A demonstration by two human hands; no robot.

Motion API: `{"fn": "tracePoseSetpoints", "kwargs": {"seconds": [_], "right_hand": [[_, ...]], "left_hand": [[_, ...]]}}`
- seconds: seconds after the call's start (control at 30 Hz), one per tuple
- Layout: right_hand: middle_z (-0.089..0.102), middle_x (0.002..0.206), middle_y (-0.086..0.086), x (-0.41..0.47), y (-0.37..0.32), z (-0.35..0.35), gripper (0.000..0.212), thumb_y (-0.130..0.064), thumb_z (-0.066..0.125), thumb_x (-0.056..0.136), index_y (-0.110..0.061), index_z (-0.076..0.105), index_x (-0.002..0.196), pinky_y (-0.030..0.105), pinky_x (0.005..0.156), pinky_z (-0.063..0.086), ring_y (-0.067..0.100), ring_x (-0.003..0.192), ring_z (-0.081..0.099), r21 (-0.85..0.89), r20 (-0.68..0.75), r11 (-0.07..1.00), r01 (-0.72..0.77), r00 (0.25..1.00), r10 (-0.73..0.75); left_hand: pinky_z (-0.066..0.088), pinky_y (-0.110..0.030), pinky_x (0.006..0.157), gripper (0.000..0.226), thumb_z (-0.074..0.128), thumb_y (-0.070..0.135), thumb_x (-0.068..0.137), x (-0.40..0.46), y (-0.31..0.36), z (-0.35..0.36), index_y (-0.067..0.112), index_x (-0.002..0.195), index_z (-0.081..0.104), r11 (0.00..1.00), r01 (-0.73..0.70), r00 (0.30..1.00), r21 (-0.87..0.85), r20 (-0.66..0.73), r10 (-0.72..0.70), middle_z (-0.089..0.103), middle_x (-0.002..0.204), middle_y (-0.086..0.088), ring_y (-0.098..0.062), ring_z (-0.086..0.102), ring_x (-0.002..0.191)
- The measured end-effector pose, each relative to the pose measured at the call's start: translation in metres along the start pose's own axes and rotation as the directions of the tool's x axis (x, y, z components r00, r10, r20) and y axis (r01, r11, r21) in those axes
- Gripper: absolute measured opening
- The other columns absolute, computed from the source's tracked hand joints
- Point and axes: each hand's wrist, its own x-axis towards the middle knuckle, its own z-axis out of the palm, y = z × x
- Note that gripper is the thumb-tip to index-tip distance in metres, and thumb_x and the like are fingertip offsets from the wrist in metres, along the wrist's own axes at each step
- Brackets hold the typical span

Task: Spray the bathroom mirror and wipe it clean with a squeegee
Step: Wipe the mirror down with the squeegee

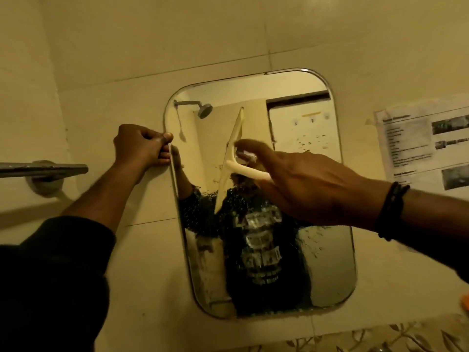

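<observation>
A: How are the two arms placed?

B: The left arm, in a dark sleeve (58,270), reaches up from the lower left. The left hand (142,146) is at the left edge of the mirror (327,262), and its grip is clenched on that edge: the fingers curl around the rim and the thumb lies on top. The right arm comes in from the right side, with dark bands (392,209) on the wrist. The right hand (304,184) is in front of the middle of the glass, the back of the hand toward the camera.

A: And the squeegee?

B: The squeegee (232,151) is cream-coloured and is on the upper middle part of the mirror. Its blade stands nearly upright, the top end leaning a little to the right. The handle goes from the middle of the blade down to the right, into the right hand.

A: How does the right hand hold it?

B: Its grip is grasping the handle; the fingers are bent around it, and one finger reaches toward the blade. This part is blurred.

A: The glass itself?

B: Droplets cover the lower half.
</observation>
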Motion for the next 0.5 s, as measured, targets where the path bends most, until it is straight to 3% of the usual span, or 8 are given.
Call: {"fn": "tracePoseSetpoints", "kwargs": {"seconds": [0.1, 0.2, 0.37, 0.5], "right_hand": [[0.056, 0.086, -0.003, 0.014, -0.009, -0.001, 0.06, -0.032, 0.033, 0.099, -0.039, 0.0, 0.15, 0.017, 0.04, 0.036, 0.007, 0.048, 0.048, -0.228, 0.108, 0.955, 0.19, 0.98, -0.169], [0.061, 0.073, -0.002, 0.029, -0.016, -0.001, 0.063, -0.029, 0.04, 0.1, -0.031, 0.006, 0.152, 0.02, 0.035, 0.033, 0.008, 0.042, 0.045, -0.371, 0.166, 0.862, 0.345, 0.938, -0.304], [0.044, 0.053, -0.004, 0.05, -0.033, 0.013, 0.059, -0.023, 0.053, 0.096, -0.017, 0.027, 0.148, 0.018, 0.037, 0.024, 0.007, 0.037, 0.037, -0.404, 0.308, 0.793, 0.456, 0.884, -0.351], [0.033, 0.053, -0.004, 0.063, -0.038, 0.031, 0.055, -0.021, 0.049, 0.099, -0.012, 0.028, 0.149, 0.023, 0.038, 0.026, 0.009, 0.04, 0.033, -0.431, 0.316, 0.784, 0.447, 0.889, -0.332]], "left_hand": [[0.057, -0.023, 0.048, 0.015, 0.073, 0.019, 0.089, -0.004, 0.003, 0.001, 0.008, 0.083, 0.067, 1.0, -0.001, 1.0, 0.004, -0.017, 0.002, 0.071, 0.075, -0.009, -0.01, 0.067, 0.05], [0.054, -0.022, 0.045, 0.014, 0.073, 0.018, 0.09, -0.008, 0.005, 0.002, 0.006, 0.084, 0.068, 1.0, 0.0, 0.999, -0.005, -0.034, 0.0, 0.07, 0.075, -0.01, -0.009, 0.066, 0.046], [0.057, -0.023, 0.049, 0.016, 0.073, 0.02, 0.089, -0.01, 0.006, 0.002, 0.011, 0.077, 0.066, 0.999, -0.023, 0.999, 0.038, -0.043, 0.025, 0.07, 0.075, -0.008, -0.011, 0.068, 0.053], [0.058, -0.023, 0.052, 0.014, 0.073, 0.021, 0.09, -0.008, 0.004, 0.003, 0.012, 0.08, 0.066, 0.997, -0.043, 0.998, 0.058, -0.051, 0.046, 0.071, 0.077, -0.008, -0.014, 0.071, 0.058]]}}
